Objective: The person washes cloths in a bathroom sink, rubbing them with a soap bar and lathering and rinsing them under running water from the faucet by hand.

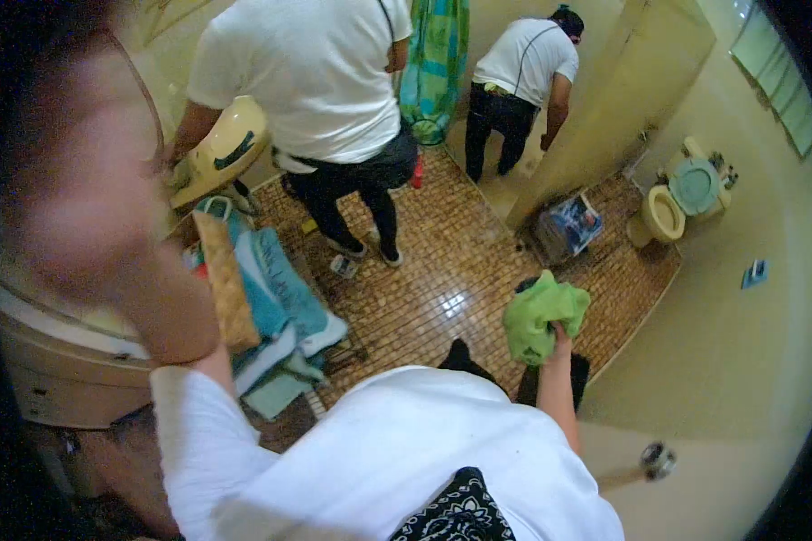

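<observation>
A crumpled bright green cloth [541, 316] hangs from my right hand [560, 337], low in front of me over the tiled floor. The folds hide most of the fingers closed on it. My left hand [81, 203] is lifted close to the camera at the left edge, large and badly blurred, so its fingers cannot be made out. Nothing that it might hold is visible. Below the left forearm lie teal and white towels [284, 284] beside a tan woven panel [226, 284].
One person [307, 90] in a white shirt stands at a pale sink [235, 140]. Another [528, 68] bends behind a partition [595, 117], near a green curtain [433, 63]. A toilet [663, 216] and a magazine-topped bin [573, 225] stand right. A doorknob [659, 461] is lower right.
</observation>
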Tool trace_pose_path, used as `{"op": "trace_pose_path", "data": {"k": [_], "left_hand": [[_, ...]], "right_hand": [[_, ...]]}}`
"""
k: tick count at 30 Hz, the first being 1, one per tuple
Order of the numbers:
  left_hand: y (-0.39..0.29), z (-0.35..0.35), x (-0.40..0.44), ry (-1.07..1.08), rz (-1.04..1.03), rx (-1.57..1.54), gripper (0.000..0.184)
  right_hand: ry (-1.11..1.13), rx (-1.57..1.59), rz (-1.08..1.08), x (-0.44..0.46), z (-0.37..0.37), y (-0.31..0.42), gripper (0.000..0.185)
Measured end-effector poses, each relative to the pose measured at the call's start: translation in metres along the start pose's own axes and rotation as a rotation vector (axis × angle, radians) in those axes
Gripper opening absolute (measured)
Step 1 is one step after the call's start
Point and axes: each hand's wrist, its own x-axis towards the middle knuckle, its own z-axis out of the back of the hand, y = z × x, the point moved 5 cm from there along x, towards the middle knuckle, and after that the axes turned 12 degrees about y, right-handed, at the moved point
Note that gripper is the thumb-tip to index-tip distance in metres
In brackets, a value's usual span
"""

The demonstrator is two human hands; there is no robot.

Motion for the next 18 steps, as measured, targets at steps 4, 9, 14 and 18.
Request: {"op": "trace_pose_path", "data": {"k": [4, 9, 14, 18], "left_hand": [[0.001, -0.015, 0.047, 0.049, -0.311, 0.239, 0.047], [0.044, -0.049, 0.076, 0.168, -0.31, 0.404, 0.047], [0.098, -0.068, 0.075, 0.225, -0.271, 0.531, 0.047], [0.127, -0.059, 0.074, 0.223, -0.247, 0.642, 0.046]], "right_hand": [[-0.353, -0.081, -0.162, 0.101, 0.053, 0.04, 0.047], [-0.278, -0.189, -0.326, 0.232, 0.064, 0.051, 0.047], [-0.271, -0.147, -0.463, 0.335, 0.046, 0.012, 0.044], [-0.157, -0.139, -0.513, 0.387, 0.053, -0.019, 0.044]]}}
